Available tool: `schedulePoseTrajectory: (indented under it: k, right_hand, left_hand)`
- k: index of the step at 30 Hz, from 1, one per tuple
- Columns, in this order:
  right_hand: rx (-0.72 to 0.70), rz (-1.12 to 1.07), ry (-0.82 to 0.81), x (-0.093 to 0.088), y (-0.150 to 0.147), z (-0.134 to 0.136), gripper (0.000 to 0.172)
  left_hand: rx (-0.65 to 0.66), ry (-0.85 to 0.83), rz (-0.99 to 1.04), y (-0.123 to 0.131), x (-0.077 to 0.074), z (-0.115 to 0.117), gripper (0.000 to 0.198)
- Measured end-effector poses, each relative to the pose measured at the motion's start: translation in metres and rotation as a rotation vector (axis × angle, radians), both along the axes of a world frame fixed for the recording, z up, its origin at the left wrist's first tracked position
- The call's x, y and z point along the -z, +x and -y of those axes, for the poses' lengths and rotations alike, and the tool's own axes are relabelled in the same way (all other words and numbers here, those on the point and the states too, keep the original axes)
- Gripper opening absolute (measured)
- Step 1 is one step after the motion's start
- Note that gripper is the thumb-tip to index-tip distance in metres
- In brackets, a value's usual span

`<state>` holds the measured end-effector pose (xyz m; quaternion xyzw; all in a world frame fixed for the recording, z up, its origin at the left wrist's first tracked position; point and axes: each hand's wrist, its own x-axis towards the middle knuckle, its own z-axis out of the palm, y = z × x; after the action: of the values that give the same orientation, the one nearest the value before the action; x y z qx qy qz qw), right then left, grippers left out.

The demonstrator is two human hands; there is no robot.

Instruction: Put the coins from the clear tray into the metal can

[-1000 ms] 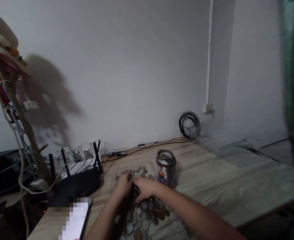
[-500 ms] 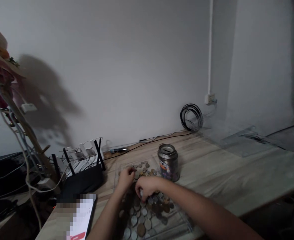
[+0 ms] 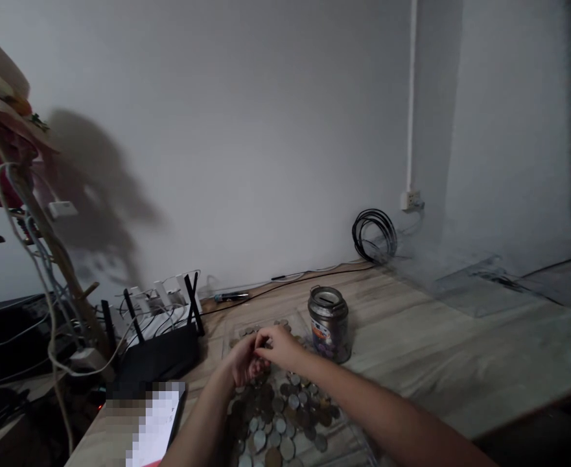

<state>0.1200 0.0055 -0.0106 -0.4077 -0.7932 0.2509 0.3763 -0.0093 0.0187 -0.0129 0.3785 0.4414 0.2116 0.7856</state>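
Note:
My left hand (image 3: 246, 364) is half turned up above the tray, its fingers curled. Against it, my right hand (image 3: 279, 347) has thumb and fingertips pressed together. The two hands meet, and whatever lies between the fingers is too small or hidden to make out. Below and around them, many silver and brownish coins (image 3: 280, 425) are spread in a shallow clear plastic tray (image 3: 358, 441). Part of the coins at the far side is hidden by the hands. A metal coin bank (image 3: 331, 324) shaped like a can, with a slotted lid and a coloured picture, stands upright just right of the tray.
A phone (image 3: 161, 421) lies left of my left forearm. Behind it are a black router (image 3: 161, 357) and white plugs with tangled cables. A pen-like object (image 3: 231, 296) and a coiled black cable (image 3: 373, 235) are by the wall. A transparent sheet (image 3: 479, 285) lies far right.
My right hand has lifted from the coins and moved up and away to meet my left hand. My left hand has turned palm more upward. The view has shifted slightly.

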Motion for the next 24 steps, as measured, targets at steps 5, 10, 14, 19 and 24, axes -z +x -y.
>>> schedulePoseTrajectory:
  k: [5, 10, 14, 19, 24]
  right_hand:
    - [0.027, 0.02, 0.143, -0.001, -0.003, 0.005, 0.008]
    - [0.24, 0.132, 0.464, -0.037, 0.012, 0.02, 0.005]
    - [0.586, 0.186, 0.558, -0.081, 0.058, 0.024, 0.014]
    - [0.869, 0.354, 0.201, -0.104, 0.116, 0.006, 0.013]
    - [0.843, 0.484, 0.113, -0.096, 0.13, -0.005, 0.011]
  left_hand:
    - [-0.023, -0.07, 0.128, -0.002, 0.0, -0.001, 0.034]
    - [-0.008, -0.095, 0.154, -0.003, -0.004, -0.001, 0.034]
    - [-0.069, -0.045, 0.137, -0.003, 0.001, -0.004, 0.014]
    - [-0.118, 0.012, 0.094, 0.0, 0.002, -0.004, 0.014]
    - [-0.106, 0.058, 0.081, 0.0, 0.002, -0.002, 0.016]
